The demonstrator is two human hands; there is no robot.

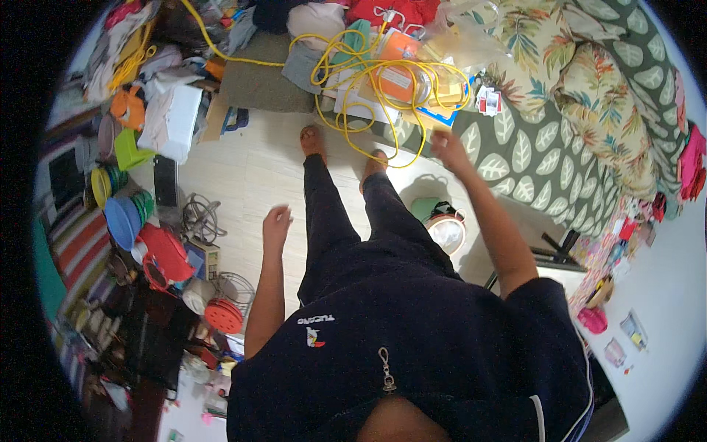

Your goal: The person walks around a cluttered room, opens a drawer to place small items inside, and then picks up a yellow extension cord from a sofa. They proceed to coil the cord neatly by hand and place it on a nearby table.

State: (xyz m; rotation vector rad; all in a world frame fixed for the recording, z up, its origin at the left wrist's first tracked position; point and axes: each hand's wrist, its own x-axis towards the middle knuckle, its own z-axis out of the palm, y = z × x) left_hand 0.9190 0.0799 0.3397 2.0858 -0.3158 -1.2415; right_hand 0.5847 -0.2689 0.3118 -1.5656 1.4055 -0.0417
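Note:
My left hand [277, 223] hangs over the pale floor beside my left leg, its fingers loosely bent and a little apart, with nothing seen in it. My right hand [449, 151] is raised at the edge of the bed, its fingers bent and blurred; whether anything is in them I cannot make out. Just left of it a tangled yellow cable [345, 121] spreads in loose loops over the bed's edge. Beneath the cable lie an orange-lidded jar [398, 82], papers and a blue flat item [440, 118]. A small white-and-red packet [488, 101] rests on the leaf-patterned bedding [508, 158].
Below my right arm a round white-rimmed bin [447, 233] stands on the floor [228, 162]. A coiled grey cable [204, 219], blue bowls [124, 221] and a red basket [223, 315] crowd the left side. A grey mat [254, 87] lies ahead of my feet.

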